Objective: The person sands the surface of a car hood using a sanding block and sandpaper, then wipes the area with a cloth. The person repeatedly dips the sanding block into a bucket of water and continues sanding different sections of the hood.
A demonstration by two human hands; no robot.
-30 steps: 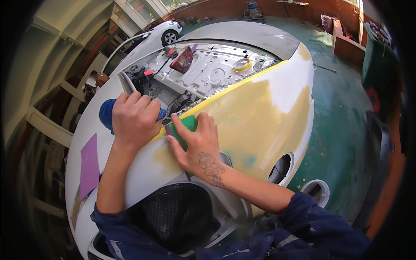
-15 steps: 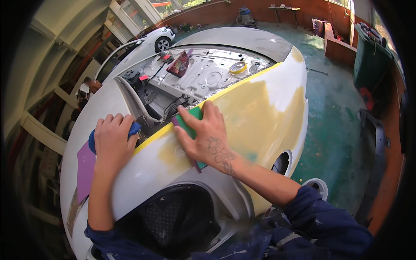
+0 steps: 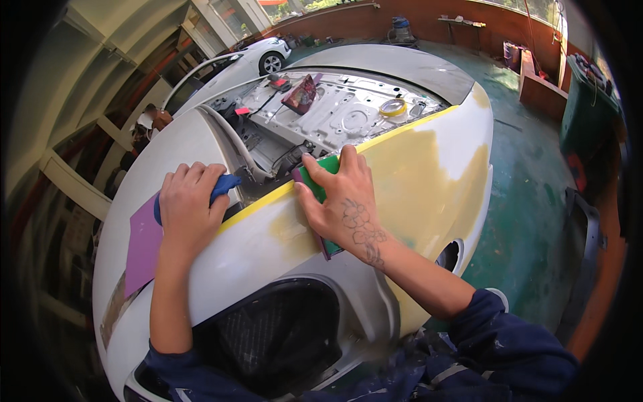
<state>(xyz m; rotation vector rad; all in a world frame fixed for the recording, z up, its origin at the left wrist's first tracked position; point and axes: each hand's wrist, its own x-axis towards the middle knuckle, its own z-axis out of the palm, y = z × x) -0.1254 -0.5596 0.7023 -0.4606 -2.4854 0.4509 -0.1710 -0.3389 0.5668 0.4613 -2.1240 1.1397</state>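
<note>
Left hand [image 3: 191, 201], clamped on blue cloth [image 3: 226, 185], now lower, left of the tape [image 3: 258, 208]; right hand [image 3: 345, 208] clamped on green block [image 3: 313, 188], against the panel [image 3: 415, 174] at the tape's right side, so work seems to rest with the block.

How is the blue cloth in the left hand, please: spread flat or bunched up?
Bunched up: the blue cloth forms a thick bundle within the left hand, and blue shows on both sides of it.

An auto body workshop is indicated by a putty-patched car body [image 3: 415, 187], masked with yellow tape [image 3: 258, 208], and another car [image 3: 244, 69], upper left.
</note>
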